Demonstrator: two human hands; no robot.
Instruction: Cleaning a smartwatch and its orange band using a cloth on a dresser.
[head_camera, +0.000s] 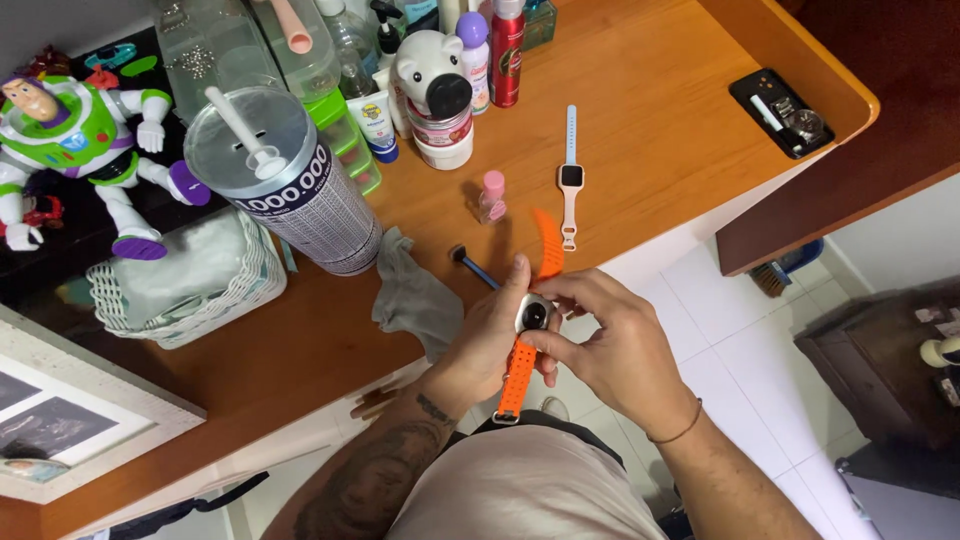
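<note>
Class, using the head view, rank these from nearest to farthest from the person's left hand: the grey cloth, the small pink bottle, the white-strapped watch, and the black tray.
1. Grey cloth: right beside the left hand, on the desk edge.
2. Pink bottle: above the hand, mid-desk.
3. White-strapped watch: a little past the bottle, to its right.
4. Black tray: far right corner of the desk.

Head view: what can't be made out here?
- Orange-strap watch: its face is mostly covered by the left hand and right hand.
- Upper strap: motion-blurred.
- Small tool on the desk: near end hidden behind the left hand.
- Black tray: contents too small to identify.
- Picture frame: cut off by the left edge.
</note>
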